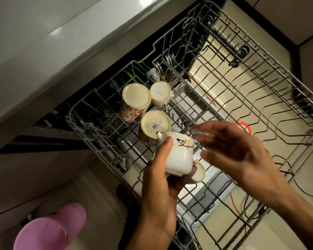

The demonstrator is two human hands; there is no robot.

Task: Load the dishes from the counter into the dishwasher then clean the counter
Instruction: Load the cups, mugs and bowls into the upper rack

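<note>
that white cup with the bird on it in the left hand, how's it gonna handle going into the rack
The white cup looks like glazed ceramic, so probably stiff, fragile and liable to chip against the wire rack. Its glossy surface may be slippery, so the left hand likely needs a firm grip. Its rounded body could roll if laid sideways; upside down like the barcode cup seems steadier.

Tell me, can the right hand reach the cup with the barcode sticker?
Probably yes. The right hand is open, holds nothing, and hovers beside the barcode cup, with only rack wires between them.

Unreadable barcode sticker (156,124) on upturned cream mug base (155,124); illegible red stamp (160,93) on neighbouring cup base (160,92).
</note>
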